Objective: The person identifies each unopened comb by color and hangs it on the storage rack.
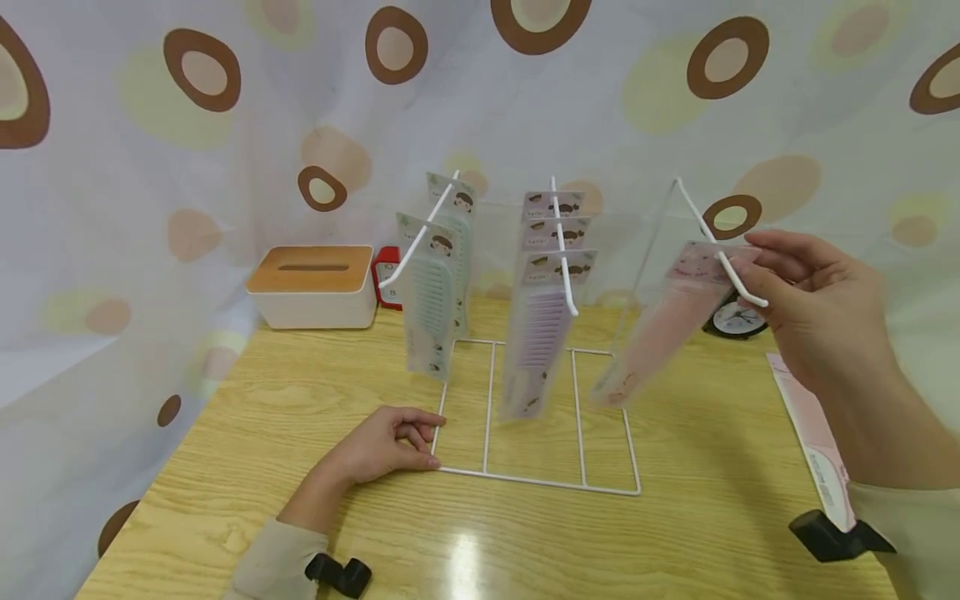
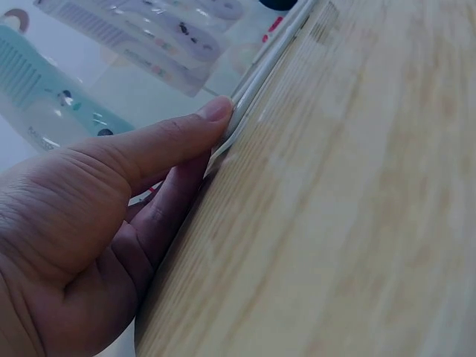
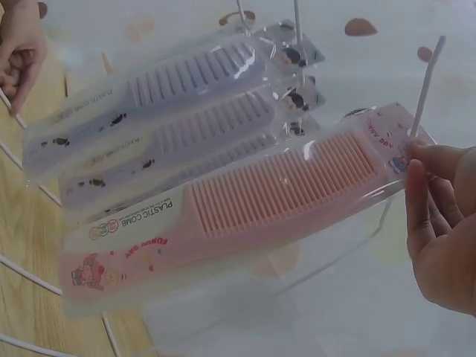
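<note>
One light wood-grain table (image 1: 697, 525) carries one white wire rack (image 1: 536, 481) with three raised rods (image 1: 561, 237), its base well apart from the table's left edge and wood surface stretching left, right and in front. One white box with a tan wooden lid (image 1: 318, 310) stands behind, to the left. The left hand (image 1: 393, 442), thumb and forefinger nearly together, pinches the base's near left corner; the right hand (image 1: 825, 304), fingers bent, pinches the top of one flat pink plastic comb pack (image 3: 282, 186) at the right rod, hole hidden. Three lilac plastic comb packs (image 1: 536, 333) hang on the middle rod, two mint-green plastic comb packs (image 1: 427, 308) on the left, gaps between rows, rod tips jutting past. At least one more pink pack (image 1: 813, 433) lies toward the table's right side. Two clocks sit behind: one red boxy clock (image 1: 387, 279), one black-rimmed round clock (image 1: 738, 319).
</note>
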A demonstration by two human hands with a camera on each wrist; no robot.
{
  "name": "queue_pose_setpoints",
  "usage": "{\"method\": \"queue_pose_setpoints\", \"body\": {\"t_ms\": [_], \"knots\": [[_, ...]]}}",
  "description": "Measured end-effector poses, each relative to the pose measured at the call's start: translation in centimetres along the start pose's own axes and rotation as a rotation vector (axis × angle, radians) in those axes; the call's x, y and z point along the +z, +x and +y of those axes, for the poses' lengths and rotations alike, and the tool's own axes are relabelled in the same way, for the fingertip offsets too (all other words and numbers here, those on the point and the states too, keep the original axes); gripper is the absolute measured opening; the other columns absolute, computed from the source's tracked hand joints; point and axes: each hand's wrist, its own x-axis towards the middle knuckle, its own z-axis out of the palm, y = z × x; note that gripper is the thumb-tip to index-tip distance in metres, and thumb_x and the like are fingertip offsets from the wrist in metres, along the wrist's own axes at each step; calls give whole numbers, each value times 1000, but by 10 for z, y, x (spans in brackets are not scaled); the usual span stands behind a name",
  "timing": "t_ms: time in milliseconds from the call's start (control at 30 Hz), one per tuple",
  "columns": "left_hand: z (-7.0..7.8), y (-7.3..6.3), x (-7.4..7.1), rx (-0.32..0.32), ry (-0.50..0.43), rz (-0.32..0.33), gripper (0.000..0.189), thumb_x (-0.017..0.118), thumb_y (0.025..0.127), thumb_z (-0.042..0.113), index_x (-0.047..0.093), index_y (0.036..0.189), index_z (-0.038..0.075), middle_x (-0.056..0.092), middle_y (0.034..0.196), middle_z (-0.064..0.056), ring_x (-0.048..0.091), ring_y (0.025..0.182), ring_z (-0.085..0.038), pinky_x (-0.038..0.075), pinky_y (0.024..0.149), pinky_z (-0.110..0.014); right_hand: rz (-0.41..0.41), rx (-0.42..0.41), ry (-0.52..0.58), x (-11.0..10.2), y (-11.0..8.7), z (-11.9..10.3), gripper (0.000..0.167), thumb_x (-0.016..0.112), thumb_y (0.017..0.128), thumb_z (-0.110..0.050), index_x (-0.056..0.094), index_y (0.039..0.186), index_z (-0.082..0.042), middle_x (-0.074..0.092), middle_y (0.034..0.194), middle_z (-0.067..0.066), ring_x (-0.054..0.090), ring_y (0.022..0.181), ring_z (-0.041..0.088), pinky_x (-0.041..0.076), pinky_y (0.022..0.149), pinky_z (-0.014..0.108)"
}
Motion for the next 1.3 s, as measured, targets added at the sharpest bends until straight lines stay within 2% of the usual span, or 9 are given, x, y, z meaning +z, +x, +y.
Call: {"method": "queue_pose_setpoints", "body": {"t_ms": [133, 300, 433, 600, 767, 967, 1200, 1300], "knots": [[0, 1, 0, -3, 0, 4, 58, 85, 80, 16, 63, 132, 4, 64, 99, -8, 67, 86, -17, 51, 80, -22, 8, 11, 30, -5, 21, 7, 31, 59, 87, 21, 71, 111, 4, 75, 90, 9, 72, 84, 15, 59, 70, 22], [0, 0, 0, -8, -7, -4, 58, 84, 81, 16, 62, 133, 4, 64, 99, -8, 66, 87, -18, 51, 80, -23, 49, -12, -54, -7, 42, 14, 28, 67, 83, 19, 73, 105, 4, 76, 88, 8, 74, 82, 14, 59, 73, 21], [1, 0, 0, -8, 0, -4, 58, 84, 81, 16, 62, 133, 4, 64, 99, -8, 67, 87, -18, 51, 80, -23, 81, -11, -136, -9, 54, 16, 28, 73, 81, 13, 74, 106, 1, 77, 88, 4, 74, 81, 11, 58, 74, 19], [2, 0, 1, -6, 14, 0, 57, 84, 81, 16, 63, 133, 5, 64, 99, -7, 67, 87, -18, 51, 81, -23, 100, 27, -122, -12, 62, 17, 28, 75, 81, 10, 73, 108, 0, 76, 88, 4, 73, 84, 11, 58, 74, 19], [2, -1, 1, -7, 13, 2, 57, 84, 81, 16, 62, 133, 4, 65, 98, -6, 67, 86, -18, 51, 81, -23, 112, 46, -121, -13, 67, 19, 29, 78, 80, 6, 73, 107, -1, 76, 87, 4, 73, 81, 11, 58, 73, 20], [3, -1, 0, -11, 9, 0, 57, 84, 81, 15, 62, 133, 4, 65, 98, -6, 67, 86, -17, 51, 81, -23, 92, 50, -143, -17, 63, 19, 28, 75, 83, 6, 74, 109, -2, 76, 89, 2, 73, 82, 11, 58, 73, 18], [3, -1, 0, -11, -7, -3, 57, 84, 81, 14, 62, 133, 3, 64, 99, -7, 66, 86, -17, 51, 81, -23, -21, 95, -112, -36, 53, 20, 36, 66, 87, 12, 70, 121, -1, 76, 100, 5, 74, 91, 14, 58, 79, 20], [3, -1, 1, -9, -4, -3, 57, 84, 81, 14, 62, 133, 3, 64, 99, -7, 66, 86, -17, 51, 80, -22, -47, 102, -164, -50, 47, 24, 38, 66, 89, 10, 68, 125, -2, 76, 103, 4, 74, 92, 13, 57, 80, 21]]}}
